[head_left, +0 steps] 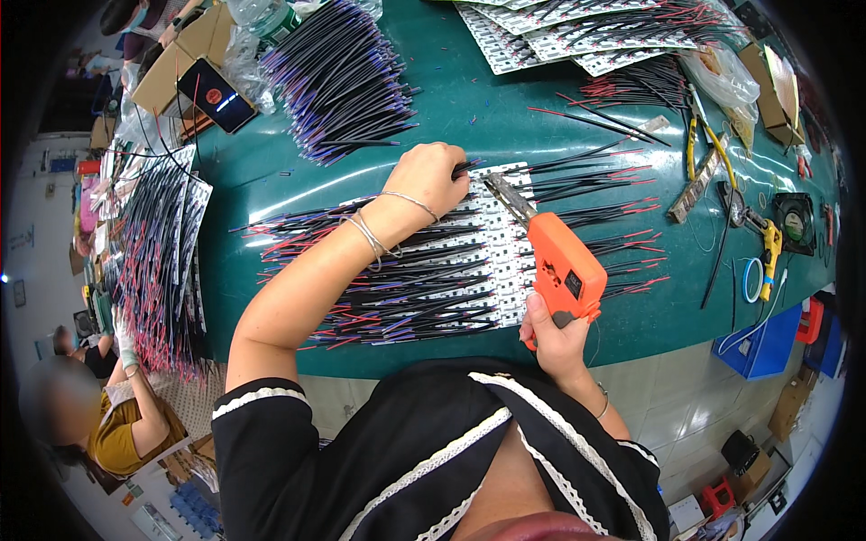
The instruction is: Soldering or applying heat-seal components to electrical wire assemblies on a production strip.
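A panel of white circuit boards (507,216) lies on the green table before me, with rows of black wires (397,290) running out on both sides. Their tips are red and blue. My left hand (435,180) reaches over the far edge of the panel, its fingers closed around dark wire; a short end sticks out past the fingertips. In my right hand (561,338) is an orange pistol-shaped hand tool (566,261), with fingers wrapped around its grip. The tool's metal nose points toward my left hand, just above the boards, apart from the fingers.
Bundled dark wires (343,81) lie at the far left, beside a phone (215,96). More wired boards (158,252) hang over the left edge. Stacked boards (577,36) are at the back. Cutters (693,149) and a small fan (794,223) sit right. Another person (135,415) works at left.
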Action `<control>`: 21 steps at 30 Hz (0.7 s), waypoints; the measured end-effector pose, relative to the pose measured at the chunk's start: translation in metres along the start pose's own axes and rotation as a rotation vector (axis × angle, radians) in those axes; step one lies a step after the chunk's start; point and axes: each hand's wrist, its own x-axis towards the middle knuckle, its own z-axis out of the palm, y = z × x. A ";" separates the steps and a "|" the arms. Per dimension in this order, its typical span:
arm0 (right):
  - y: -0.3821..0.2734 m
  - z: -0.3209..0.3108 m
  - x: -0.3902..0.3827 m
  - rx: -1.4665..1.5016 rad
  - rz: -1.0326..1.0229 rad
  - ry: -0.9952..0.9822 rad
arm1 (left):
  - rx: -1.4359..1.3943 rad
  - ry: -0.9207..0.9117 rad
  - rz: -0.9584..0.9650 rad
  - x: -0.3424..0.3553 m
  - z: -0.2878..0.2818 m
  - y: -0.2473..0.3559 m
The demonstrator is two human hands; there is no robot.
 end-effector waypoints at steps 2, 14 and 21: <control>0.000 0.000 0.000 0.002 -0.004 -0.001 | 0.000 0.013 -0.001 0.000 0.001 0.000; 0.005 0.003 0.003 -0.017 -0.027 0.000 | 0.012 0.025 -0.013 0.002 0.007 0.000; 0.005 0.006 0.001 -0.053 -0.037 0.032 | -0.002 0.028 -0.013 0.001 0.008 0.001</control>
